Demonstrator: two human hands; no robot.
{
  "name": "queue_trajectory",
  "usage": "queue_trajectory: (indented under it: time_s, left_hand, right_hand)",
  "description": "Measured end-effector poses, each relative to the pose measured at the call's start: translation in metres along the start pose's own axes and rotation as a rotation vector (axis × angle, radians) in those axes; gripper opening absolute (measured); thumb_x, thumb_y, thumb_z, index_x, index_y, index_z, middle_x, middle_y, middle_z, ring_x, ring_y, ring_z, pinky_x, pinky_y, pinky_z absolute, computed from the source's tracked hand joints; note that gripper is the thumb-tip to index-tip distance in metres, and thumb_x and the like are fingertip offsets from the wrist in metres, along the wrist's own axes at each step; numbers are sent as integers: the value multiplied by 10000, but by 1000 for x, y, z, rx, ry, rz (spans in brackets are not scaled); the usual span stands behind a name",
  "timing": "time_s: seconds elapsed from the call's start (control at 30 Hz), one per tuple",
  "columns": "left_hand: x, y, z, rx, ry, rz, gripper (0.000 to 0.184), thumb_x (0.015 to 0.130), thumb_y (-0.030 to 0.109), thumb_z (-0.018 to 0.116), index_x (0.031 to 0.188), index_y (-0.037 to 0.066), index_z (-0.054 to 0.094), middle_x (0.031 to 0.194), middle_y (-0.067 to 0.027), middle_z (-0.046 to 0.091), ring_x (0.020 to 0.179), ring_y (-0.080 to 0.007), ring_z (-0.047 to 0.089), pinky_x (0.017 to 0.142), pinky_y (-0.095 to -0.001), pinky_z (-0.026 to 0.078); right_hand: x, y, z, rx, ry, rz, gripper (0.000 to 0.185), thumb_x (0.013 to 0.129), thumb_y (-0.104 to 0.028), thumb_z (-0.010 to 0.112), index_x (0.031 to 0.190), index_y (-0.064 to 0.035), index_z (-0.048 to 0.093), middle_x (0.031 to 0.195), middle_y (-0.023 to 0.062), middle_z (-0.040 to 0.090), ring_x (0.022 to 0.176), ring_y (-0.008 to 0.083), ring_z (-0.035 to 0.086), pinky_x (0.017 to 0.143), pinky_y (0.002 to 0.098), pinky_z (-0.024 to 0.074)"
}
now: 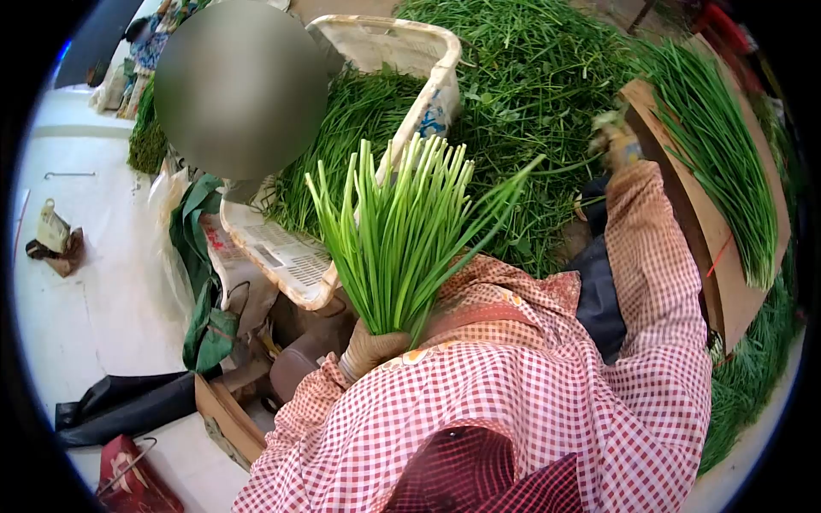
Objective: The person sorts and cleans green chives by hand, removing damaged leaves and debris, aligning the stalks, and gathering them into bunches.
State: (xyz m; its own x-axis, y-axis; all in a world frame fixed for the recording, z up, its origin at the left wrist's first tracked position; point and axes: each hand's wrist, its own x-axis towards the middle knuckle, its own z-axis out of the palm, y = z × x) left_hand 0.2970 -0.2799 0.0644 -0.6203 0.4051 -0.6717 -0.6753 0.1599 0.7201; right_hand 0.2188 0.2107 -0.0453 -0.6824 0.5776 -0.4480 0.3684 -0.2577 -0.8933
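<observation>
My left hand point(374, 349), in a tan work glove, is wrapped round the lower part of a bunch of garlic chives point(389, 248). The bunch stands upright in front of my chest, its pale cut ends at the top and a few blades leaning out to the right. My right hand point(619, 141), also gloved, is stretched far to the right, beside a cardboard sheet point(663, 145) and the heap of loose greens. Motion smears its fingers, so their position is unclear. More long chives point(723, 162) lie in a row on the cardboard.
A dirty white plastic crate point(440, 73) with greens inside stands ahead, tilted. Behind it spreads a large heap of loose green blades point(539, 94). A blurred round patch hides part of the upper left. A red bag-like item point(137, 474) and black material point(128, 410) lie on the pale floor.
</observation>
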Motion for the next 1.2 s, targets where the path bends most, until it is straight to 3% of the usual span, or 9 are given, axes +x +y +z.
queue_trajectory:
  time_s: [0.07,0.13,0.33,0.43,0.57,0.83,0.93,1.0,1.2]
  left_hand:
    - [2,-3,5,-99,-5,26,643,621,-48,724,1226,8,514,1133,-77,602,997,-199,570,878,-348,468]
    - [10,4,18,-182,-39,51,575,602,-42,729,1151,6,563,1059,-69,631,937,-185,589,818,-334,488]
    - [19,6,16,84,-16,89,427,574,-6,740,989,1,639,905,-52,670,799,-154,615,705,-324,513]
    - [23,3,16,264,3,99,493,569,1,744,1044,2,616,917,-55,654,833,-152,606,726,-322,509]
    - [20,0,0,134,-82,75,594,586,-7,722,1156,-4,555,1052,-70,621,939,-178,584,827,-334,488]
    - [5,-1,-12,-25,-52,-69,662,601,-34,716,1229,-2,509,1119,-74,606,987,-203,579,876,-353,468]
    - [-3,-11,-28,44,4,-162,634,609,-43,711,1213,-10,524,1132,-76,606,1028,-205,565,908,-355,445]
    - [-2,-20,-32,-84,-14,-96,629,612,-53,692,1216,-6,524,1135,-79,604,1023,-212,568,901,-357,449]
    - [15,-25,-33,-307,-106,-76,631,615,-58,681,1224,2,525,1148,-90,598,1028,-231,573,897,-374,460]
  right_hand:
    - [-41,14,41,151,-757,-501,235,880,-167,622,1098,-89,588,1058,91,621,930,217,607,802,343,529]
    - [-135,-54,93,-754,-765,-218,417,824,-289,695,1161,-82,564,1071,119,626,925,192,593,857,348,494]
    - [-165,13,142,-911,-1212,-437,534,861,-370,613,1257,-48,455,1155,184,590,1064,305,582,928,390,465]
    - [-175,10,133,-768,-1227,-760,433,908,-360,553,1223,-65,514,1098,139,611,1033,286,592,897,406,470]
    - [-184,-59,126,-321,-1002,180,488,895,-491,548,1128,-62,565,804,59,634,588,117,557,533,259,488]
    - [-45,-15,98,514,-85,113,163,926,-196,575,995,-49,570,808,67,638,544,99,500,474,240,483]
    - [62,57,30,1137,-1017,177,180,957,-206,508,927,-34,550,961,134,608,625,161,513,540,329,508]
    - [28,39,23,-183,-536,256,324,927,-310,516,1095,-35,479,1070,154,567,826,219,506,719,378,468]
    - [-62,41,51,-165,-475,593,748,796,-577,571,1256,-8,418,1196,208,505,1064,323,484,921,454,408]
